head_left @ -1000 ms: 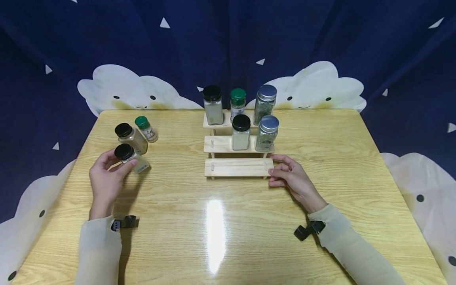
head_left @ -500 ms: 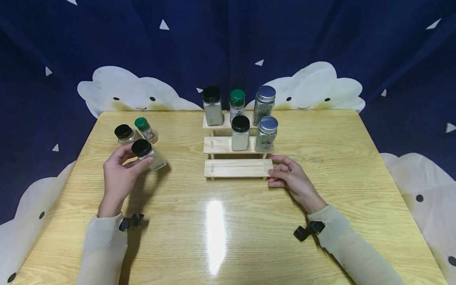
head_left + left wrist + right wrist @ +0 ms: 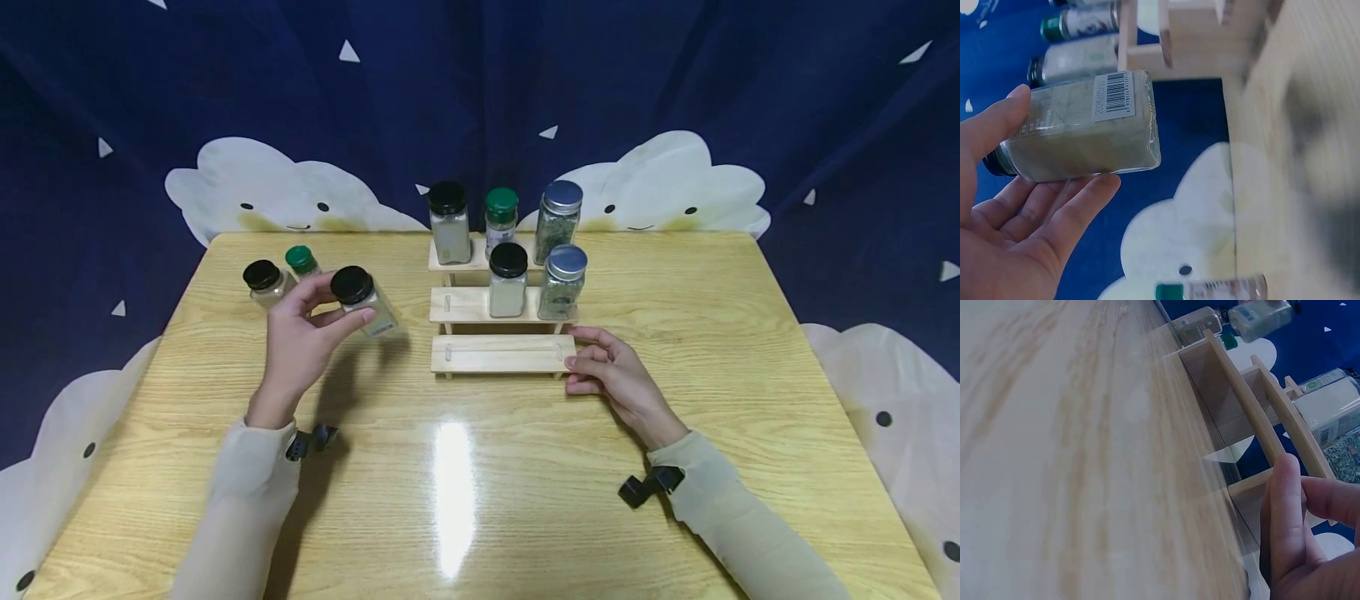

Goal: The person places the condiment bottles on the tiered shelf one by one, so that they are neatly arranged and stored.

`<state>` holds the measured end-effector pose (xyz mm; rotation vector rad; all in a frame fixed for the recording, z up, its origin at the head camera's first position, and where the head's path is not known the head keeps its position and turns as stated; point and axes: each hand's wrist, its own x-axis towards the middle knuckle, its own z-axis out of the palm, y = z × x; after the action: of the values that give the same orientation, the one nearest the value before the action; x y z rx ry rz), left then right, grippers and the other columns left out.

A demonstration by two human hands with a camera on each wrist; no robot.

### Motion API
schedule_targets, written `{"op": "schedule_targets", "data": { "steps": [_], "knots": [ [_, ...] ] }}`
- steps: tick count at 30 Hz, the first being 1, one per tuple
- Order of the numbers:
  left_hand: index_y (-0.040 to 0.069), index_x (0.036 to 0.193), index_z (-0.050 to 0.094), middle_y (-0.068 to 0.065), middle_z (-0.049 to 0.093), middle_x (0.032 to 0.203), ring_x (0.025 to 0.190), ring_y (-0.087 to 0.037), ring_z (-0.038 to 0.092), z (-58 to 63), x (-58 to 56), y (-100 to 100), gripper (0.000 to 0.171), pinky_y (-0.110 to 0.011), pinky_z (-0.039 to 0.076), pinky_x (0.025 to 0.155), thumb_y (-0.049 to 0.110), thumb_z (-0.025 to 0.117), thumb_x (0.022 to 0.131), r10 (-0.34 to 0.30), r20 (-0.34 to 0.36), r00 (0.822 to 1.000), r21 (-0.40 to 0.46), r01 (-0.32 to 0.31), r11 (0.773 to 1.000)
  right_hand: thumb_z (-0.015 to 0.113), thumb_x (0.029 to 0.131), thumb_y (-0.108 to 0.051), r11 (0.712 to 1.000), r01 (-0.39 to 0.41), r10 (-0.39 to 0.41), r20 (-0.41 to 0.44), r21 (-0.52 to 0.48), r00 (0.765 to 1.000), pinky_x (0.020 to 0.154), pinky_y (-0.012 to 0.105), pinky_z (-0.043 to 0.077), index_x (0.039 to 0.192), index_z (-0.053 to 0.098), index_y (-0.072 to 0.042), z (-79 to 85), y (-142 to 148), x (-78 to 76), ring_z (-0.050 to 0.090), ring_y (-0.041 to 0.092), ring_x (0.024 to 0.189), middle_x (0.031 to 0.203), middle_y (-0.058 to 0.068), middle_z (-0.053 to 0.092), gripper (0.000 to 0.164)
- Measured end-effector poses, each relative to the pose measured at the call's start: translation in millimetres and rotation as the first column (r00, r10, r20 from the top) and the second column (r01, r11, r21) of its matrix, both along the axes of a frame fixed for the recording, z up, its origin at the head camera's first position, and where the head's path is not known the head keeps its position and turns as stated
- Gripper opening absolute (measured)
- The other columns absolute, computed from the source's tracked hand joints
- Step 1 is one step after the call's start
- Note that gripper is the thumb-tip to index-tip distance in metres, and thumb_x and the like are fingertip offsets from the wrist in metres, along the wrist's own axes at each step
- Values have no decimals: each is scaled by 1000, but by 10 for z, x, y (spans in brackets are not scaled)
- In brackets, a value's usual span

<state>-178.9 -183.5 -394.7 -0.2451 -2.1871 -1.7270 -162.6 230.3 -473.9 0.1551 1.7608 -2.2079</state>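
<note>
My left hand (image 3: 303, 342) holds a square glass spice jar (image 3: 381, 318) with a black lid, tilted and raised over the table left of the rack. In the left wrist view, the thumb and fingers grip the spice jar (image 3: 1085, 134) near its lid, and a barcode label faces up. At the right end of the lowest step of a three-tier wooden rack (image 3: 502, 357), my right hand (image 3: 622, 379) pinches the board between thumb and fingers. The right wrist view shows that thumb (image 3: 1286, 512) against the edge of the wooden rack (image 3: 1244, 390).
The top tier carries a black-lidded jar (image 3: 452, 237), a green-capped shaker (image 3: 501, 218) and a silver-lidded jar (image 3: 557, 229). Below them stand another black-lidded jar (image 3: 507, 293) and silver-lidded jar (image 3: 561, 293). Behind my left hand are a black-lidded jar (image 3: 264, 277) and green-capped shaker (image 3: 302, 259).
My left hand has carried the black-lidded spice jar to the right, away from the two containers at the left and nearer the rack. The right hand stays at the rack's end.
</note>
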Motion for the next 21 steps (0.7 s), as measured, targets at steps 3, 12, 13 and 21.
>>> {"op": "schedule_targets", "data": {
  "steps": [3,12,13,21],
  "knots": [
    [-9,126,73,-1,71,116,102,-15,71,49,-41,109,45,-20,63,87,-15,88,84,-38,-17,999,-11,37,999,59,102,18,1000,-1,1,0,-1,1000,69,31,68,154,40,12,0,1,1,74,17,69,90,7,69,55],
    [-10,127,72,3,73,110,102,-15,70,163,-166,378,47,-24,64,89,-15,88,84,-121,-29,992,5,121,993,59,103,17,1000,-2,2,2,9,1000,69,31,68,155,39,12,-5,6,-3,74,17,69,91,7,68,56],
    [-10,127,72,1,73,110,103,-16,70,170,-177,404,47,-25,64,89,-15,88,84,-128,-25,991,7,128,992,59,103,17,1000,-3,3,1,10,1000,70,31,69,155,39,12,-5,7,-3,74,17,69,91,7,68,56],
    [-7,131,72,-13,73,118,108,-18,69,178,-255,595,49,-27,65,90,-9,90,86,-180,11,984,2,180,984,59,103,17,1000,-2,2,4,-1,1000,69,31,68,155,40,11,-11,4,-6,74,17,69,91,7,69,56]
  ]
}}
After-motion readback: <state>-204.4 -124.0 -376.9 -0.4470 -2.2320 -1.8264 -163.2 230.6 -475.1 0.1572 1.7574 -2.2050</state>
